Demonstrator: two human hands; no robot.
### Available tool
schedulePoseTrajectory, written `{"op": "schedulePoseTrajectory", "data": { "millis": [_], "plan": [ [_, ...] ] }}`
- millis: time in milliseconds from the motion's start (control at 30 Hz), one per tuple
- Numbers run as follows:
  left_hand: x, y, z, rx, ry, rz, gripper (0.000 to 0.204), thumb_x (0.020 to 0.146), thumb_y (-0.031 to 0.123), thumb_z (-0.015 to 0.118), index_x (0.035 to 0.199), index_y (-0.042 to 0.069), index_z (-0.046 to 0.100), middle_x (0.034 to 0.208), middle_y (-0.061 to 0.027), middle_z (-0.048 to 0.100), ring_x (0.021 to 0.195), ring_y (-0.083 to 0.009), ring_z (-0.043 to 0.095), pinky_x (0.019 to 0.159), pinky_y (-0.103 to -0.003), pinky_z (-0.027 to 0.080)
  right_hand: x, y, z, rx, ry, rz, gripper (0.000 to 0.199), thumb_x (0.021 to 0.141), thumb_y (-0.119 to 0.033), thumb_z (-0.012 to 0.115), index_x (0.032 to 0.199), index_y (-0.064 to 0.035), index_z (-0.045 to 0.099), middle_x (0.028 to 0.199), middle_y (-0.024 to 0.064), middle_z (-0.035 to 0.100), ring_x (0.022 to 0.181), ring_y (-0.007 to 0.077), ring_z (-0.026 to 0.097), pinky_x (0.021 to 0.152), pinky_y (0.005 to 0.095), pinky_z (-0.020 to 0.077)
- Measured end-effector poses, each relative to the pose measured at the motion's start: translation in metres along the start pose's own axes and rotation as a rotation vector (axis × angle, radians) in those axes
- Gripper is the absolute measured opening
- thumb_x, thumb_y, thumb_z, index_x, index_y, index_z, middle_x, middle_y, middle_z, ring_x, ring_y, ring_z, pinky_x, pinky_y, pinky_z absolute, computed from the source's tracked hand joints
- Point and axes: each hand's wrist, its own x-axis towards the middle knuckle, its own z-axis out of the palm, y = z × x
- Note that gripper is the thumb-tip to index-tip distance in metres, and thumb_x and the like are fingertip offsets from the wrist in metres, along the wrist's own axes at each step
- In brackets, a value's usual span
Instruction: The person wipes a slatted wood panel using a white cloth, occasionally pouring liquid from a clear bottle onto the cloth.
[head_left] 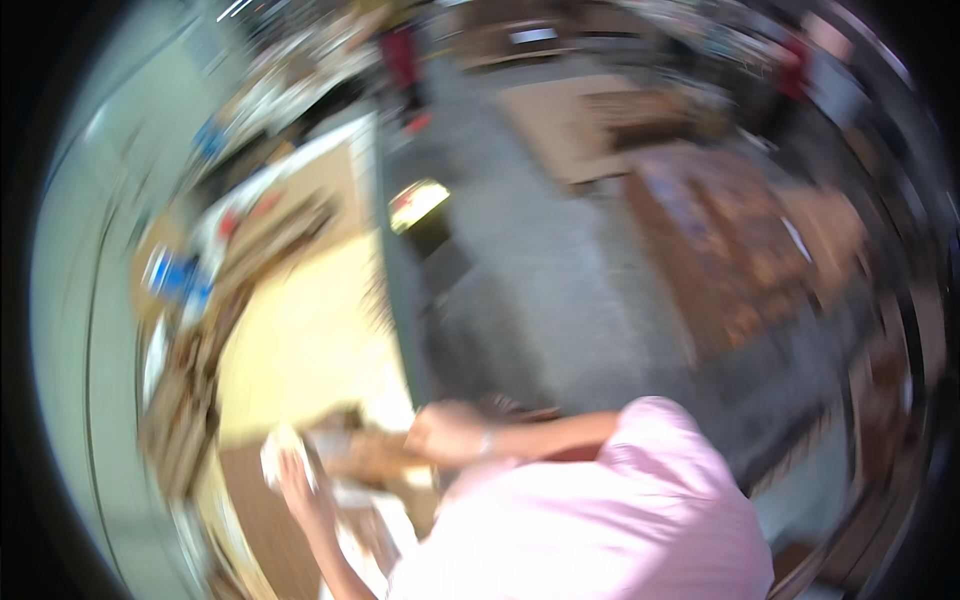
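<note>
Motion blurs the whole view. At the lower left, my left hand is closed on a small white piece that looks like a folded cloth or paper; its kind cannot be made out. Below that hand lies a flat brown board on the bench. My right hand is curled beside the bench's right edge, close to a brown piece that looks like cardboard. What its fingers hold, if anything, is hidden. A crumpled white sheet lies between my forearms.
The pale yellow bench top stretches ahead, with brown scraps and a blue-and-white item along its left side. A large brown stack stands on the grey floor at the right. Another person stands at the far end.
</note>
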Motion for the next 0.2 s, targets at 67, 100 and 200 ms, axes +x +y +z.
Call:
{"op": "schedulePoseTrajectory", "data": {
  "millis": [67, 100, 200],
  "plan": [
    [0.005, -0.016, -0.036, -0.277, 0.085, -0.372, 0.048, 0.092, -0.002, 0.054, 0.140, 0.000, 0.050, 0.142, -0.0193, 0.053, 0.131, -0.0298, 0.052, 0.108, -0.040, 0.039, 0.001, -0.027, -0.013, 0.061, -0.046, 0.118, 0.033, 0.088, -0.036, 0.060, 0.084, -0.0060, 0.074, 0.081, 0.0167, 0.071, 0.071, 0.0314, 0.068, 0.068, 0.0416, 0.0529],
    [0.000, -0.026, -0.045, -0.574, 0.219, -0.625, 0.040, 0.097, 0.001, 0.050, 0.137, -0.002, 0.053, 0.129, -0.0145, 0.064, 0.115, -0.0194, 0.061, 0.099, -0.033, 0.046, 0.007, -0.021, -0.002, 0.117, 0.000, 0.105, 0.031, 0.088, -0.032, 0.063, 0.087, -0.0030, 0.073, 0.080, 0.0171, 0.071, 0.072, 0.0256, 0.070, 0.068, 0.0391, 0.0535],
    [-0.103, -0.051, -0.076, -0.511, 0.536, -0.876, 0.037, 0.097, 0.006, 0.054, 0.133, -0.003, 0.057, 0.115, -0.0066, 0.069, 0.104, -0.0110, 0.061, 0.087, -0.024, 0.047, 0.023, -0.023, 0.033, 0.241, -0.287, -0.011, 0.024, 0.091, -0.024, 0.064, 0.092, -0.0025, 0.074, 0.083, 0.0106, 0.074, 0.086, 0.0207, 0.072, 0.073, 0.0362, 0.0570]
  ]
}}
